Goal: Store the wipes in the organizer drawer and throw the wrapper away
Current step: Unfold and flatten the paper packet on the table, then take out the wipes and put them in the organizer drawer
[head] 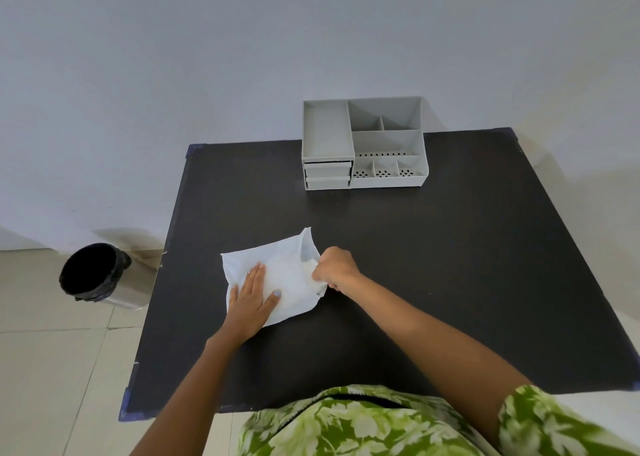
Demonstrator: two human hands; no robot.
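A white translucent wrapper [277, 265] lies on the black table [433, 247], with white wipes [310, 268] showing at its open right end. My left hand [251, 301] lies flat on the wrapper's left half, fingers spread. My right hand [336, 268] is closed on the wipes at the wrapper's right opening. The grey organizer [363, 144] stands at the table's far edge; its two small drawers [327, 175] at the front left are shut.
A steel bin [95, 275] with a black liner stands on the tiled floor left of the table, its mouth uncovered. A plain wall rises behind the table. The organizer's top compartments hold nothing.
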